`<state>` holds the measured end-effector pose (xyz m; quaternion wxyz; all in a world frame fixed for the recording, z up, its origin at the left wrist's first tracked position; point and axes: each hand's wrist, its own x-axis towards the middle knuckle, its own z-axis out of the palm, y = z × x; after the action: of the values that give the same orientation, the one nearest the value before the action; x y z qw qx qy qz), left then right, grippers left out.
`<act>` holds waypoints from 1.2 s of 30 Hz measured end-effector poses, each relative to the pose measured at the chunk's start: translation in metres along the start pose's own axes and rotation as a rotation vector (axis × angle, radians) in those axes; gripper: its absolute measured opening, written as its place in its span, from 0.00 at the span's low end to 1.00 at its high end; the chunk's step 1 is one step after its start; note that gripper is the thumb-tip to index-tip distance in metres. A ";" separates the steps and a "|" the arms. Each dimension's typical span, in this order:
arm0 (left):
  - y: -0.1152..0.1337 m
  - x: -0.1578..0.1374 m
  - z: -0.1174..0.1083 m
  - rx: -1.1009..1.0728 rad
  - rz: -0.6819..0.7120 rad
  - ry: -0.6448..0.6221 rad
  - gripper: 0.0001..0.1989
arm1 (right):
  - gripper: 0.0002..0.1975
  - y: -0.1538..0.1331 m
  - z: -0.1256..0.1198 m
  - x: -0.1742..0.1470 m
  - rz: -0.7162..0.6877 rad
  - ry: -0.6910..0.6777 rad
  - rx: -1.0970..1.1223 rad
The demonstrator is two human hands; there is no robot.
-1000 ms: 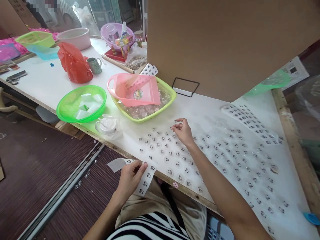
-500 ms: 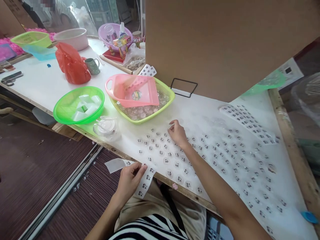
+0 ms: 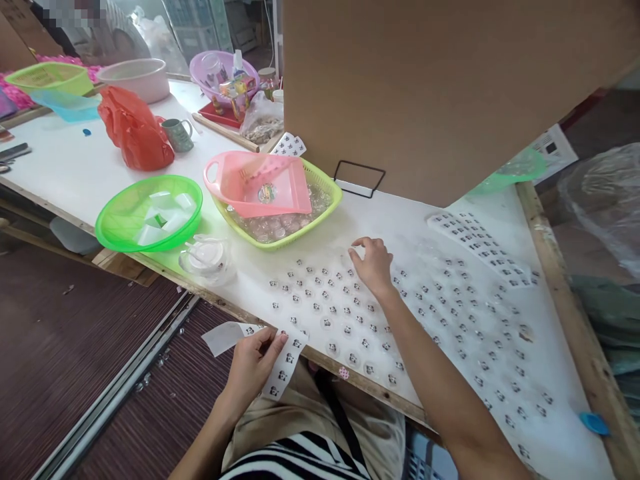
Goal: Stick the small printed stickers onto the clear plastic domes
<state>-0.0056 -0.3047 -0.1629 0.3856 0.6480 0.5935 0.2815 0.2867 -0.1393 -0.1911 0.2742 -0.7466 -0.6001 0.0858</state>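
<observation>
A person's left hand pinches a white strip of panda stickers at the near table edge. Apart from it, the right hand is farther forward, fingers bent; whether they hold anything cannot be told. Panda-marked clear discs spread between and right of the hands.

White panda-sticker strip — bent; clear discs — stickered, spread flat.
</observation>
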 end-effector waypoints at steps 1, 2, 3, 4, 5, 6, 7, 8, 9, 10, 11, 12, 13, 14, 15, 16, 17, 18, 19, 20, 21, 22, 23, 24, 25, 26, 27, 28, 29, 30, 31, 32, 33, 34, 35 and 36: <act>0.000 0.000 0.001 0.001 0.002 0.000 0.23 | 0.09 0.005 -0.003 0.003 0.039 -0.021 0.084; 0.000 0.001 0.001 0.001 0.005 -0.001 0.23 | 0.07 0.010 -0.005 0.006 0.077 -0.057 0.165; 0.000 0.001 0.002 0.000 0.007 -0.005 0.23 | 0.06 0.013 -0.006 0.009 0.110 -0.099 0.234; 0.000 0.001 0.003 -0.002 0.009 -0.008 0.23 | 0.06 0.016 -0.006 0.011 0.132 -0.137 0.286; 0.000 0.002 0.003 -0.003 0.010 -0.013 0.23 | 0.05 0.017 -0.005 0.012 0.141 -0.163 0.318; 0.001 0.002 0.004 -0.003 0.012 -0.018 0.23 | 0.05 0.018 -0.004 0.013 0.140 -0.174 0.332; 0.001 0.002 0.004 -0.004 0.013 -0.023 0.22 | 0.05 0.018 -0.001 0.013 0.135 -0.173 0.338; 0.001 0.002 0.004 -0.003 0.013 -0.024 0.22 | 0.06 0.017 0.001 0.012 0.133 -0.171 0.346; 0.001 0.001 0.003 -0.002 0.013 -0.023 0.22 | 0.06 0.016 0.004 0.011 0.128 -0.166 0.355; 0.001 0.001 0.003 -0.001 0.013 -0.021 0.22 | 0.08 0.015 0.007 0.010 0.118 -0.156 0.367; 0.001 0.000 0.002 0.000 0.012 -0.018 0.22 | 0.09 0.014 0.010 0.009 0.103 -0.145 0.382; 0.001 0.000 0.002 0.000 0.011 -0.016 0.22 | 0.11 0.012 0.013 0.008 0.084 -0.136 0.399; 0.000 0.000 0.002 -0.002 0.010 -0.013 0.22 | 0.12 0.011 0.016 0.006 0.064 -0.130 0.417; 0.000 0.000 0.002 -0.005 0.008 -0.013 0.22 | 0.12 0.009 0.018 0.005 0.043 -0.128 0.434; 0.000 0.000 0.002 -0.010 0.005 -0.013 0.22 | 0.12 0.008 0.019 0.004 0.024 -0.132 0.448; 0.000 0.000 0.002 -0.012 0.003 -0.013 0.22 | 0.12 0.007 0.020 0.003 0.008 -0.138 0.457; 0.000 0.001 0.002 -0.014 0.002 -0.014 0.22 | 0.11 0.006 0.020 0.003 -0.004 -0.143 0.466; 0.001 0.001 0.002 -0.014 0.001 -0.015 0.22 | 0.11 0.006 0.019 0.003 -0.014 -0.147 0.478; 0.001 0.002 0.002 -0.014 0.000 -0.017 0.22 | 0.11 0.005 0.019 0.003 -0.022 -0.149 0.492; 0.001 0.002 0.002 -0.013 0.000 -0.018 0.22 | 0.11 0.005 0.018 0.003 -0.026 -0.151 0.507; 0.001 0.003 0.002 -0.015 -0.001 -0.018 0.22 | 0.11 0.004 0.018 0.003 -0.029 -0.152 0.520; 0.001 0.003 0.003 -0.017 -0.002 -0.021 0.22 | 0.11 0.004 0.018 0.003 -0.030 -0.155 0.531; 0.001 0.003 0.003 -0.020 -0.002 -0.023 0.22 | 0.11 0.003 0.018 0.002 -0.032 -0.161 0.538; 0.001 0.004 0.003 -0.023 0.000 -0.027 0.22 | 0.10 0.001 0.018 0.001 -0.033 -0.168 0.539; 0.001 0.004 0.003 -0.024 0.001 -0.028 0.22 | 0.10 0.000 0.019 0.000 -0.035 -0.178 0.547; 0.000 0.004 0.003 -0.025 0.004 -0.029 0.22 | 0.11 -0.002 0.019 -0.001 -0.037 -0.192 0.569; 0.000 0.004 0.003 -0.026 0.006 -0.027 0.22 | 0.11 -0.004 0.019 -0.002 -0.037 -0.209 0.603; -0.001 0.004 0.003 -0.026 0.006 -0.024 0.22 | 0.12 -0.005 0.020 -0.003 -0.032 -0.227 0.641; -0.001 0.004 0.002 -0.026 0.005 -0.019 0.22 | 0.13 -0.005 0.019 -0.003 -0.021 -0.243 0.665; -0.001 0.003 0.002 -0.025 0.003 -0.016 0.22 | 0.14 -0.005 0.019 -0.003 -0.003 -0.256 0.667; -0.001 0.003 0.002 -0.025 0.000 -0.014 0.22 | 0.15 -0.005 0.018 -0.002 0.018 -0.262 0.647; -0.002 0.003 0.001 -0.025 -0.003 -0.011 0.22 | 0.15 -0.004 0.016 -0.001 0.037 -0.262 0.607; -0.002 0.003 0.001 -0.025 -0.005 -0.008 0.22 | 0.14 -0.003 0.015 0.001 0.053 -0.259 0.561; -0.002 0.003 0.001 -0.026 -0.006 -0.006 0.22 | 0.13 -0.002 0.014 0.002 0.063 -0.255 0.520; -0.003 0.004 0.001 -0.027 -0.005 -0.004 0.22 | 0.11 -0.001 0.013 0.003 0.068 -0.254 0.487; -0.003 0.004 0.001 -0.027 -0.004 -0.004 0.22 | 0.09 0.000 0.013 0.004 0.071 -0.255 0.460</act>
<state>-0.0061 -0.3012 -0.1659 0.3960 0.6421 0.5901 0.2875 0.2822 -0.1318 -0.2010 0.3556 -0.6684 -0.5678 0.3231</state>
